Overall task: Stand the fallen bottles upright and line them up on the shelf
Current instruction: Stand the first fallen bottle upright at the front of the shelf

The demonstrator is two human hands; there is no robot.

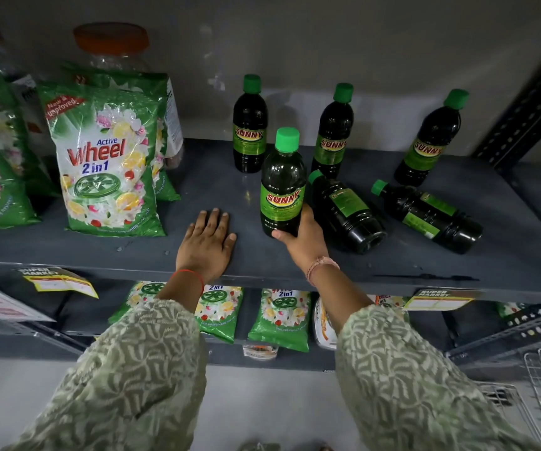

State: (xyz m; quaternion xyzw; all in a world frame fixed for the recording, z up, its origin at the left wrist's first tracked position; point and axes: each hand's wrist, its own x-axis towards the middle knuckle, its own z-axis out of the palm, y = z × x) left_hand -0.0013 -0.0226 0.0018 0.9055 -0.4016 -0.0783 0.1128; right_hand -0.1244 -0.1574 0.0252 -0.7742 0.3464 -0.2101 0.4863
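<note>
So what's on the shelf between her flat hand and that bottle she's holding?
Nothing: the head view shows bare grey shelf between left hand and held bottle.

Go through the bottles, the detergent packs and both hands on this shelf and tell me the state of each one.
Back left bottle: upright.
Back middle bottle: upright.
Back right bottle: upright.
Front bottle: upright, gripped near its base.
Near fallen bottle: lying on its side.
Far fallen bottle: lying on its side.
Detergent packs: standing, leaning back.
Left hand: flat on the shelf, empty.
Right hand: closed around the front bottle.
</note>
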